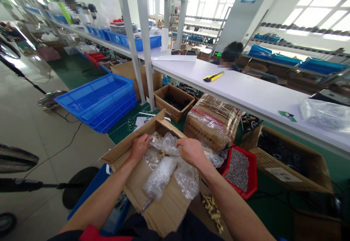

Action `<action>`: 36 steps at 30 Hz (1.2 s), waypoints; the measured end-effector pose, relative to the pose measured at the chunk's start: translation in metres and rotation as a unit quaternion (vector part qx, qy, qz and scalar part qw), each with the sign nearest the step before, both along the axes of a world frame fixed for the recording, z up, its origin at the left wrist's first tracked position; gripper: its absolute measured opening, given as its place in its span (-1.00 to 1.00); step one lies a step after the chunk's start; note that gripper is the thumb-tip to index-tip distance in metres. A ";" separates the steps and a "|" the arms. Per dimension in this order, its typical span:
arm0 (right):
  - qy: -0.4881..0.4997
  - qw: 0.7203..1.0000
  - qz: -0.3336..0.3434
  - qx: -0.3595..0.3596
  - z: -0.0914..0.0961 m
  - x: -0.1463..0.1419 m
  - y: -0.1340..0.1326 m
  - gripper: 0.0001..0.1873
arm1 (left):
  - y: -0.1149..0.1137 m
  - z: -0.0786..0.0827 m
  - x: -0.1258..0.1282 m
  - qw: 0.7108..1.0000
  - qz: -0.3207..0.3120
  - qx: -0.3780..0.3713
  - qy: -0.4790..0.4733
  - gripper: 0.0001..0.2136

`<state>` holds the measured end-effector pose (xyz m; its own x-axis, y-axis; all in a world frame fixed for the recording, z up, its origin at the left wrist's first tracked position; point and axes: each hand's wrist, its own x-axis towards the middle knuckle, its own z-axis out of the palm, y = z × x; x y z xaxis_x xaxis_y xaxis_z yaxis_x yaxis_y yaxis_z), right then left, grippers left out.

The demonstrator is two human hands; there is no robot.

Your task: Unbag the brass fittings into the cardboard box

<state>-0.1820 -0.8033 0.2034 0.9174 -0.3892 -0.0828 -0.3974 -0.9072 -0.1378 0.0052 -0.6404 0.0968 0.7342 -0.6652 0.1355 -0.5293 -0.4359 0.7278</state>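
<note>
An open cardboard box (pixel 166 213) is in front of me, with clear plastic bags and small brass-coloured parts (pixel 164 153) inside. My left hand (pixel 140 146) is closed on the edge of a clear plastic bag (pixel 168 140) near the box's left side. On the other side of that bag, my right hand (pixel 191 151) pinches its plastic. A bubble-wrapped bundle (pixel 160 177) lies between my forearms, with a thin metal rod poking out of its lower end. Loose clear plastic hangs below my right hand.
Stacked blue trays (pixel 95 98) stand at the left. A red bin (pixel 240 170) of small metal pieces and loose brass parts (pixel 212 212) are at the right. A yellow cutter (pixel 213 77) lies on the white bench (pixel 246 91). A person (pixel 231 57) is behind it.
</note>
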 end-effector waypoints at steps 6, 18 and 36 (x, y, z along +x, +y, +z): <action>0.010 1.000 -0.013 -0.006 0.002 0.001 -0.001 -0.68 | -0.007 0.020 -0.006 0.983 -0.024 0.036 -0.179 -0.68; -0.035 0.998 -0.046 -0.011 0.008 0.003 0.000 -0.63 | -0.022 0.075 -0.002 0.978 0.014 0.024 -0.205 -0.74; -0.114 0.981 -0.055 0.147 0.013 0.005 0.003 -0.57 | -0.020 0.086 0.003 0.993 0.001 -0.112 -0.031 -0.77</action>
<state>-0.1775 -0.8003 0.2160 0.8790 -0.4767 -0.0039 -0.4187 -0.7681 -0.4844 0.0085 -0.6605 0.1826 0.7205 -0.6124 0.3255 -0.5760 -0.2671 0.7726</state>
